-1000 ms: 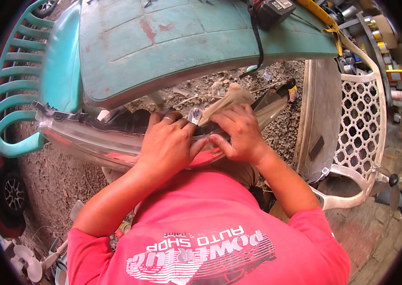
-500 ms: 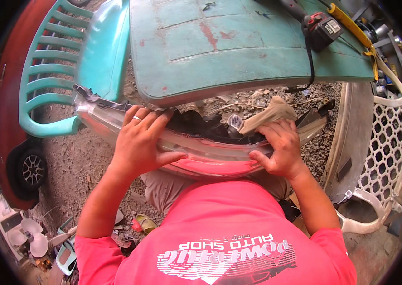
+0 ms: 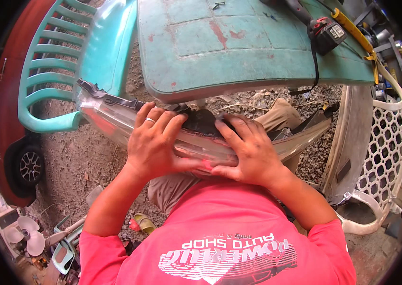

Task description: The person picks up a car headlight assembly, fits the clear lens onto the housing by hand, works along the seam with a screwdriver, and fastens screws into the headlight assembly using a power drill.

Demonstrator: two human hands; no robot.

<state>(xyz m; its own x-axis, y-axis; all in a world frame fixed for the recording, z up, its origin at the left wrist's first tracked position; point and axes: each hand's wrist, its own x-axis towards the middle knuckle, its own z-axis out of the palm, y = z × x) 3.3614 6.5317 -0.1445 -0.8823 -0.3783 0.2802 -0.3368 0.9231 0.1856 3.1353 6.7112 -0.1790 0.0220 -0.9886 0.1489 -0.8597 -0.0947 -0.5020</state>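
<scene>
Across my lap lies a long car headlight [image 3: 205, 146], with a clear curved lens toward me and a black housing [image 3: 203, 122] along its far edge. My left hand [image 3: 155, 145], a ring on one finger, grips it left of the middle, fingers over the far edge and thumb on the lens. Close beside it, my right hand [image 3: 248, 152] holds the headlight right of the middle in the same way. The two thumbs nearly meet on the lens. My palms hide part of the lens, and the underside is out of sight.
Just beyond the headlight stands a green plastic table [image 3: 201, 61]. On it lie a cordless power tool [image 3: 327, 35] and a yellow-handled tool [image 3: 353, 28]. A turquoise chair [image 3: 106, 52] and a red vehicle [image 3: 15, 90] are at left; a white lattice-backed chair [image 3: 386, 137] is at right.
My right hand has slid left along the headlight, close to my left hand. My left hand and the headlight have shifted slightly right in the picture.
</scene>
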